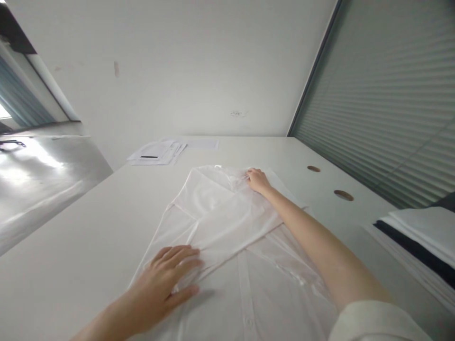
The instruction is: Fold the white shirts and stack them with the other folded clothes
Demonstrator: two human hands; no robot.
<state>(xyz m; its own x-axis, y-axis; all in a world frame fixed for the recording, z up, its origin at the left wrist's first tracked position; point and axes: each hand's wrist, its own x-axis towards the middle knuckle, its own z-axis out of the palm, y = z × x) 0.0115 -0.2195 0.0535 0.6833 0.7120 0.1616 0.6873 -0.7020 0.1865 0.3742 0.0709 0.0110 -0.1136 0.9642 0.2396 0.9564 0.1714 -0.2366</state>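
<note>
A thin white shirt [220, 227] lies spread on the white table [88, 237], its collar end away from me and one sleeve laid diagonally across its front. Near the collar, my right hand [258, 181] is closed on a gathered bit of the shirt fabric. My left hand [167, 279] is at the lower left of the shirt, palm down with its fingers apart, over the sleeve's left part. A button strip runs down the shirt's middle toward the bottom of the view.
White papers [158, 152] sit at the table's far left. A stack of folded white and dark cloth [423, 237] is at the right edge. Two round holes pierce the table's right side. Beyond are a wall and a window blind [384, 94].
</note>
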